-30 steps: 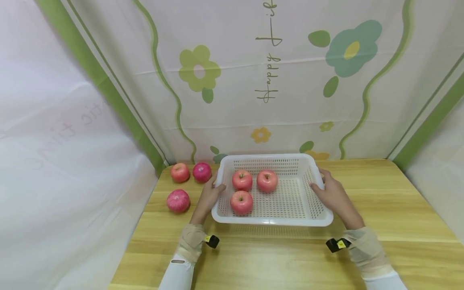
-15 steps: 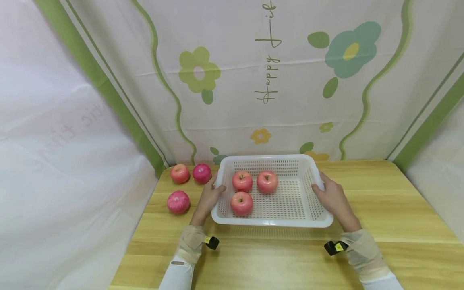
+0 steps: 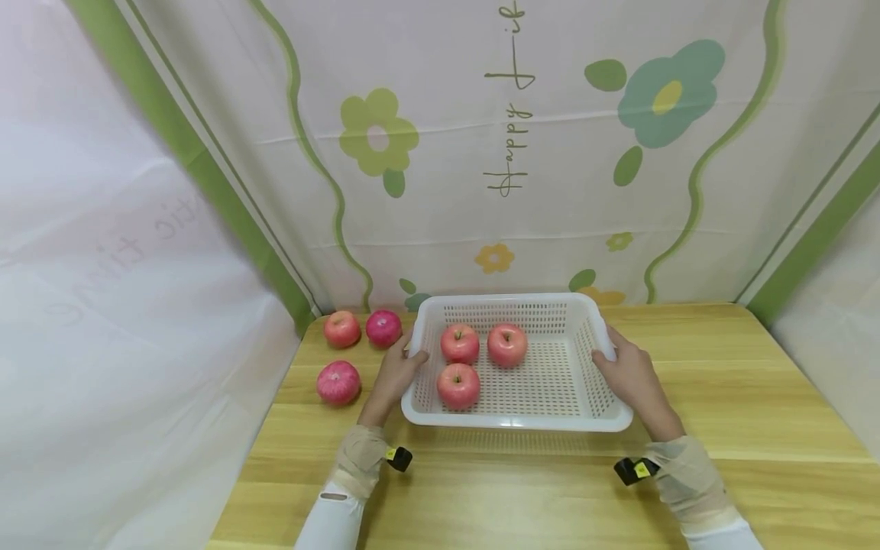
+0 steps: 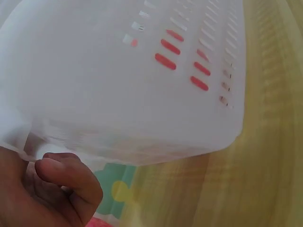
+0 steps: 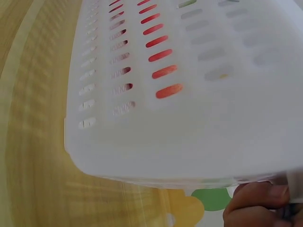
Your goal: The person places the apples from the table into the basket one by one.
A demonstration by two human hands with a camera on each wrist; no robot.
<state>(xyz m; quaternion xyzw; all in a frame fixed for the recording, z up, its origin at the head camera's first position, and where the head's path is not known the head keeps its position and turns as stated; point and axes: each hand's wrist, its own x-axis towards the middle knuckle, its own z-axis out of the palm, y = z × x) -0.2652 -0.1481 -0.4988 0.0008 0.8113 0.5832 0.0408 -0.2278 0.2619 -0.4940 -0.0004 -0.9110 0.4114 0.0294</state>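
A white slotted plastic basket (image 3: pixel 512 421) is held between both hands, with three red apples (image 3: pixel 507 345) grouped toward its left side. My left hand (image 3: pixel 397 373) grips the left rim, thumb over the top and fingers curled beneath, as the left wrist view shows. On the opposite side my right hand (image 3: pixel 631 374) grips the right rim the same way. Seen from the right wrist, curled fingers (image 5: pixel 258 203) sit under the rim at the basket's end. Red apple skin shows through the wall slots in both wrist views.
Left of the basket, another apple (image 3: pixel 341 329), a dark pink round fruit (image 3: pixel 383 328) and a streaked pink round fruit (image 3: pixel 338 383) lie on the wooden table (image 3: pixel 509 496). A printed white curtain (image 3: pixel 440 221) hangs right behind the table's back edge.
The right hand and wrist have shifted slightly inward along the basket's rim. The basket and the fruit look the same.
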